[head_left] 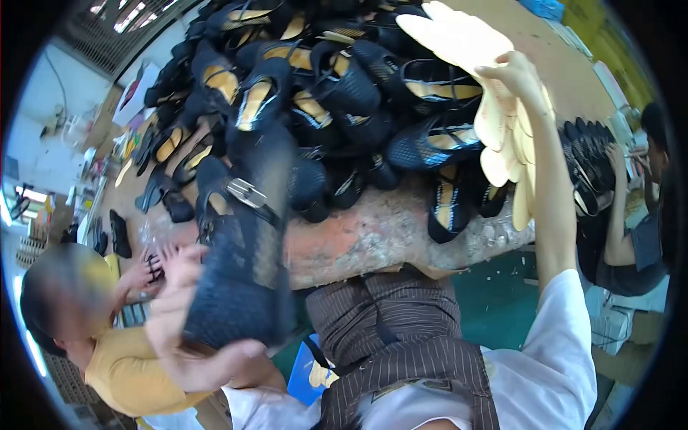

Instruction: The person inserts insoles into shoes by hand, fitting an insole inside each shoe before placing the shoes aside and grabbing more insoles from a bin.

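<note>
Blurred by motion, a black shoe [236, 294] with a buckled strap is in my left hand [215, 351], whose fingers and thumb wrap around its toe end. My right hand [517, 75] reaches far out on the right, with fingers and thumb pinched at the stack of pale yellow insoles [494, 122]. These insoles lie fanned over one another at the right of the shoe pile. Black woven shoes with straps [344, 79] are heaped in front of me, several showing pale insoles inside.
The worktable [344, 244] has a worn, stained front edge. On the left a person in a yellow shirt [143, 365] has a hand near my left hand. Another person [645, 215] is at the right by a row of black shoes [588, 150]. A blue box [308, 369] stands below.
</note>
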`<state>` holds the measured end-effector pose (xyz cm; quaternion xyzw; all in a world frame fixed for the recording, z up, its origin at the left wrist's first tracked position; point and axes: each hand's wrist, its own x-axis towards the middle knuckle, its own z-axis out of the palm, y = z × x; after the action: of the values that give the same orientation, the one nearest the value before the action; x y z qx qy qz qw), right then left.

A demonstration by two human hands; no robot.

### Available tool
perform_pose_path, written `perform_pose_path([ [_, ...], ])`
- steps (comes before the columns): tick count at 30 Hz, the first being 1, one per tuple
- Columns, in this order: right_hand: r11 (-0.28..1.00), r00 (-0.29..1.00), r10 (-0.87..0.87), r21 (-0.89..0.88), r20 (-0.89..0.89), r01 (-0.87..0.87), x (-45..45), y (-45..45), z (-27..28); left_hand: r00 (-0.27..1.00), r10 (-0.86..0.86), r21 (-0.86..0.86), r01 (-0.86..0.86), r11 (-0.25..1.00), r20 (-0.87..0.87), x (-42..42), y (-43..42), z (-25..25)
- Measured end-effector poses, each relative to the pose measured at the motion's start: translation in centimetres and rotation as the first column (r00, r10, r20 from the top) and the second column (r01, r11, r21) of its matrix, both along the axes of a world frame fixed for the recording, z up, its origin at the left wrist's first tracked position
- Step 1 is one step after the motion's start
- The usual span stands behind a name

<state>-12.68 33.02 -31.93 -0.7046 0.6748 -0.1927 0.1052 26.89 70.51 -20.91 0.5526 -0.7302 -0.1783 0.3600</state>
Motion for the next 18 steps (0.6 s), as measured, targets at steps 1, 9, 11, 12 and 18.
perform_pose_path([
  [1, 0.999, 0.999, -0.040, 0.024, 0.014, 0.040, 0.3, 0.3, 0.3, 0.991, 0.059, -0.137, -0.042, 0.990, 0.122, 0.7, 0.1, 0.3],
  [9, 0.940, 0.995, 0.033, -0.340, 0.091, 0.000, 1.2, 0.0, -1.5, 0.755, 0.342, 0.120, -0.482, 0.868, 0.559, 10.8, -2.0, -14.4],
  [11, 0.923, 0.984, 0.083, -0.385, 0.160, -0.015, 1.5, 0.9, -1.1, 0.785, 0.281, 0.227, -0.466, 0.855, 0.553, 9.3, -0.2, -18.0],
  [12, 0.830, 0.954, 0.219, -0.553, 0.203, -0.073, 1.3, 1.1, -1.1, 0.805, 0.224, 0.076, -0.315, 0.946, 0.550, 8.3, 0.0, -17.7],
  [18, 0.830, 0.540, 0.441, -0.554, 0.717, 0.058, 1.7, 4.4, 1.1, 0.669, 0.351, 0.030, -0.488, 0.872, 0.655, 7.4, -0.2, -17.1],
])
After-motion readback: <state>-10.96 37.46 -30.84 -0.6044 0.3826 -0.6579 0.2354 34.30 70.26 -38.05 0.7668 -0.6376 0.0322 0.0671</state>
